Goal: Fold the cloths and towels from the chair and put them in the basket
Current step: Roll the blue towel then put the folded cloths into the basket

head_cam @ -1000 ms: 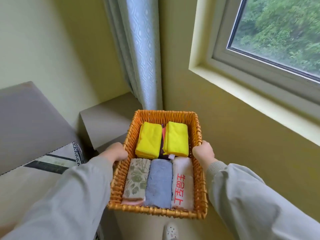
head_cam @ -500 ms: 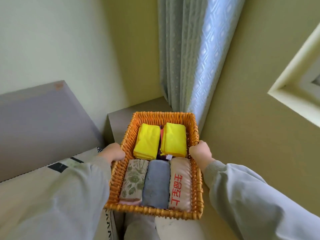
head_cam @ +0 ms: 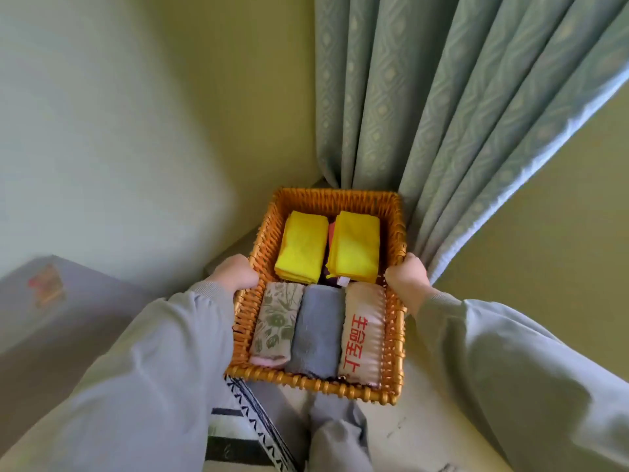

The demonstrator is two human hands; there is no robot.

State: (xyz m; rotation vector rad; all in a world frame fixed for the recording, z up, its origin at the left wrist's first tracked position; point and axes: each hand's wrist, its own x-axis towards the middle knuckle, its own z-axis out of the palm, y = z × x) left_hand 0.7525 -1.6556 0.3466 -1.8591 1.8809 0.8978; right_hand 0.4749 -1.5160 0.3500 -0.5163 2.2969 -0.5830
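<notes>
Since a moment ago our view swung left off the window onto the curtain (head_cam: 442, 107) | head: we grip the basket (head_cam: 320, 386), left hand (head_cam: 235, 272) and right hand (head_cam: 406, 277) clamped on opposite side rims | long axis points away from us, folded towels (head_cam: 318, 332) inside | both hands equally near.

A dark cloth (head_cam: 326, 264) lies mostly hidden between the yellow cloths (head_cam: 301, 252).

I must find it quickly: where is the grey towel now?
In the head view, the grey towel lies in the basket's near row, between the floral towel and red-lettered towel.
</notes>
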